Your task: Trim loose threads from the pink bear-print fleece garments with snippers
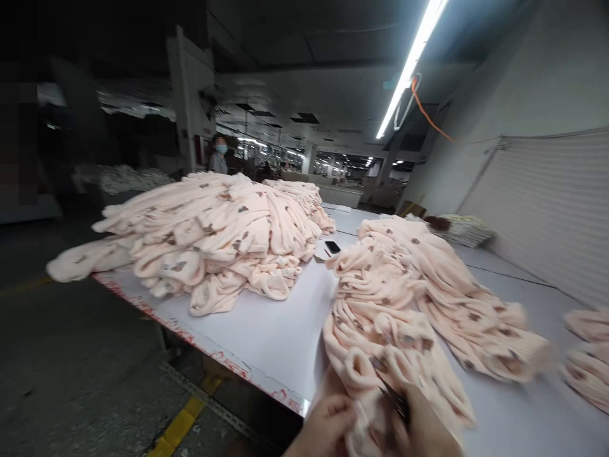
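Observation:
At the table's near edge lies a pale pink fleecy garment [375, 324] with small grey-brown printed motifs, bunched into folds. My left hand [326, 424] pinches a bit of its lower edge between thumb and fingers. In my right hand [425, 424] are dark thread snips [394, 401], their blades pointing up and left over the cloth. Both hands are close together at the bottom of the view, and the right fingers are partly hidden and blurred. Another pink garment [457, 298] lies spread just to the right.
A big heap of pink garments [228, 228] covers the left of the white table [266, 336]. A phone [332, 247] lies mid-table. More pink cloth [590, 355] is at the far right, and folded fabric [461, 230] at the back. A masked person [219, 158] stands beyond.

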`<state>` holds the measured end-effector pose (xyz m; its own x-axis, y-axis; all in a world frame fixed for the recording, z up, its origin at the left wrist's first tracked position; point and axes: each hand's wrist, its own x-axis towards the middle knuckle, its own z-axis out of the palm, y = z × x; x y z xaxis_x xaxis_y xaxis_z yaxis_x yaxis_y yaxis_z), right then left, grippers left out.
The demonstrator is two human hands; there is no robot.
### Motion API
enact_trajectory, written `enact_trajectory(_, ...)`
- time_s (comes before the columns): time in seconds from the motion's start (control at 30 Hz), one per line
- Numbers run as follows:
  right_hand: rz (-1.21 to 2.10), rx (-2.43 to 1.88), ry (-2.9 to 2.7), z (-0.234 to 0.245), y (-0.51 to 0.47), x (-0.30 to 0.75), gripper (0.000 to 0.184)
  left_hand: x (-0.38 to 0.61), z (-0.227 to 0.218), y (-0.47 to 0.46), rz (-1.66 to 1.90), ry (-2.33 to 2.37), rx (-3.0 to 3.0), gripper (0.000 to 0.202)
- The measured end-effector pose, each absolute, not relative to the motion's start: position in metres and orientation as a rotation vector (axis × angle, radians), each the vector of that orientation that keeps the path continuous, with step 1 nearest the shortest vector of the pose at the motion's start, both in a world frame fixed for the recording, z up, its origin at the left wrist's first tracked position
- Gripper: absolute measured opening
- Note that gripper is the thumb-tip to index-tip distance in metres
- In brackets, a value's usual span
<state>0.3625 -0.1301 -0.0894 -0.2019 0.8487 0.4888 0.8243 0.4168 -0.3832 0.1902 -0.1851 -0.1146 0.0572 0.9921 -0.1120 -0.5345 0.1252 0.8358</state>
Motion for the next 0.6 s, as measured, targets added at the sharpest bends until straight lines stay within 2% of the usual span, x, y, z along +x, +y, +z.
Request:
enact_trajectory(0.17, 0.301, -1.449, -2.125, -0.061, -0.144, 0.36, 0.016, 0.188, -0.097, -0.185, 1.263, 0.61, 0.591, 0.016)
enact_trajectory(0.27, 0.48, -1.308, -2.172, -0.049, -0.162, 0.363, 0.021, 0.184, -0.093, -0.185, 1.23, 0.556, 0.561, 0.015)
enact_trajectory(0.37, 0.367, -1.25, -2.251, -0.047, -0.174, 0.362, 0.028, 0.184, -0.088, -0.185, 1.224, 0.518, 0.554, 0.017)
enact_trajectory(0.47, 0.222, -1.262, -2.298, -0.051, -0.176, 0.356, 0.023, 0.185, -0.084, -0.186, 1.216, 0.506, 0.577, 0.018)
enact_trajectory(0.6, 0.218, -1.305, -2.248, -0.056, -0.172, 0.355, 0.022, 0.183, -0.087, -0.185, 1.21, 0.563, 0.588, 0.017)
